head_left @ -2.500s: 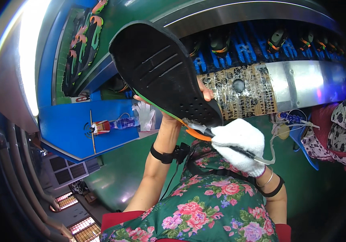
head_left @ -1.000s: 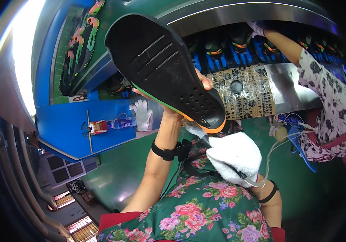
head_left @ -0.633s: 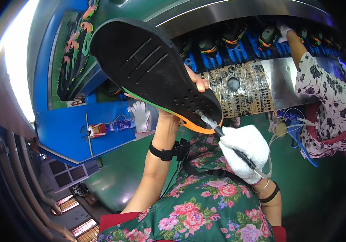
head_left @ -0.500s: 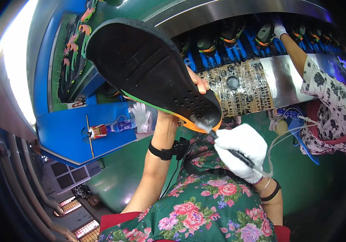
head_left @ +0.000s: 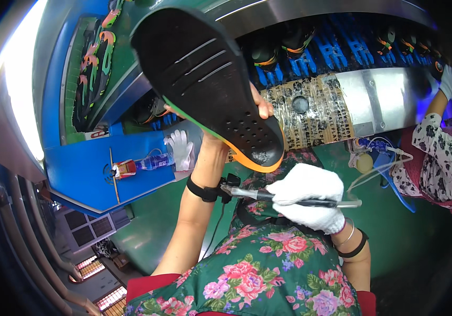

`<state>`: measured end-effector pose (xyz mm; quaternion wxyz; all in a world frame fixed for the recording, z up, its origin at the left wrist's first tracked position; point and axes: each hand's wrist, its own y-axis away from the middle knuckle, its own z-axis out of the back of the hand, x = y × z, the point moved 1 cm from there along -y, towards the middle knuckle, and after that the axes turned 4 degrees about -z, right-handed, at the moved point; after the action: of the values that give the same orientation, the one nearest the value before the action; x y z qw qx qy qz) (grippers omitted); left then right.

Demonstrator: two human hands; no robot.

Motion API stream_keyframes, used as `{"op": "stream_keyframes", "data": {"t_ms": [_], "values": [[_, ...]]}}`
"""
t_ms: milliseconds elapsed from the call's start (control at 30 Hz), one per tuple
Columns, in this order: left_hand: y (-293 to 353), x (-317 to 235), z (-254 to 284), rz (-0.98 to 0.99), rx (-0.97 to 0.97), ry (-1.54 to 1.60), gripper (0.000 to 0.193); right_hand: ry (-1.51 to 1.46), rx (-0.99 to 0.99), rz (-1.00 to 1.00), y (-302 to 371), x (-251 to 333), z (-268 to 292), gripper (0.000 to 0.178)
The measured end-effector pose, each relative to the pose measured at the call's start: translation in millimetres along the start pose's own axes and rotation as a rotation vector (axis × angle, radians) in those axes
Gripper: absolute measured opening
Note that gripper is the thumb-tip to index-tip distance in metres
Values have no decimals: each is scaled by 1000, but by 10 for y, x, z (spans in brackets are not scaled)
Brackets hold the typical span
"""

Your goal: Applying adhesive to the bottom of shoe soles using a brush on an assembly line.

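My left hand (head_left: pixel 260 102), bare, is closed round a large shoe sole (head_left: pixel 205 84), lifted with its black face turned toward me. Green and orange trim runs along its edge; small holes dot the heel part, and a wet whitish smear shows near the heel's end. In a white knit glove, my right hand (head_left: pixel 307 197) grips a brush (head_left: pixel 260 195) like a pen, below the heel and apart from it. The brush's pale tip points left, close to the strap on my left wrist, and a clear tube runs from its back end.
A conveyor with blue racks (head_left: pixel 331 50) carries several shoes behind a metal ledge (head_left: pixel 378 102). On the blue table (head_left: pixel 81 171) at left are a white glove (head_left: pixel 180 147), a bottle (head_left: pixel 154 162) and a red container (head_left: pixel 124 169). A co-worker's gloved hand (head_left: pixel 450 83) is far right.
The brush has come off the heel and swung down and left with my right hand; the whitish smear shows. The sole has tilted more upright. The co-worker's hand has moved right, away from the racks.
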<state>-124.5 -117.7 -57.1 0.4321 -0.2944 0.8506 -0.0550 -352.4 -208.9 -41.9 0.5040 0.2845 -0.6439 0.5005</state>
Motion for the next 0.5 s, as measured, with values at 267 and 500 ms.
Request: {"op": "stream_keyframes", "data": {"t_ms": [267,500], "values": [[87,15,182,211,-105,142,122,278,124,163,16,-120,6,31],[135,-13,187,367,-134,127,118,401,128,246,-24,-161,38,31]]}}
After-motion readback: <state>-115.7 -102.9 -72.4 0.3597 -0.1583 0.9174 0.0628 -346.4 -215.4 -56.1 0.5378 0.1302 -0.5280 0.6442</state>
